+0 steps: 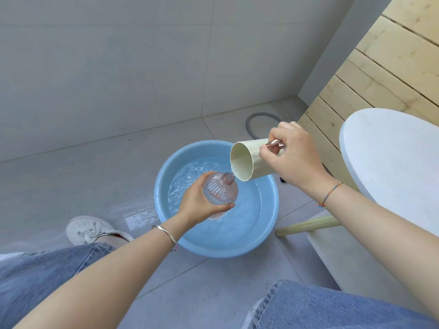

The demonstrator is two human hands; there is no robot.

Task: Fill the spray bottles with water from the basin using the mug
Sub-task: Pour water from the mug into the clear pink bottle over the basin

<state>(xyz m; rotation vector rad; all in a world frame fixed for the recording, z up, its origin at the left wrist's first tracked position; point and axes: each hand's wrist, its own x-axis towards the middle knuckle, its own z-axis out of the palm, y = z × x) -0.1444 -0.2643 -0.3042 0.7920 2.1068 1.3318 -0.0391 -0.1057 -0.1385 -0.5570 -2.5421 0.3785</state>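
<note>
A blue basin (166, 176) of rippling water stands on the grey tiled floor. My left hand (202, 203) grips a clear ribbed pinkish spray bottle (222, 189) over the water, its threaded neck open, with no spray head on it. My right hand (294, 155) holds a cream mug (247, 162) by its rose-gold handle (275, 145). The mug is tipped steeply, its lower lip right at the bottle's mouth. A thin trickle of water shows at that lip.
A white round table (389, 167) with a pale wooden leg (308, 225) stands close on the right. A wooden slatted panel (380, 74) rises behind it. A grey hose (259, 119) loops on the floor beyond the basin. My white shoe (90, 230) sits left of the basin.
</note>
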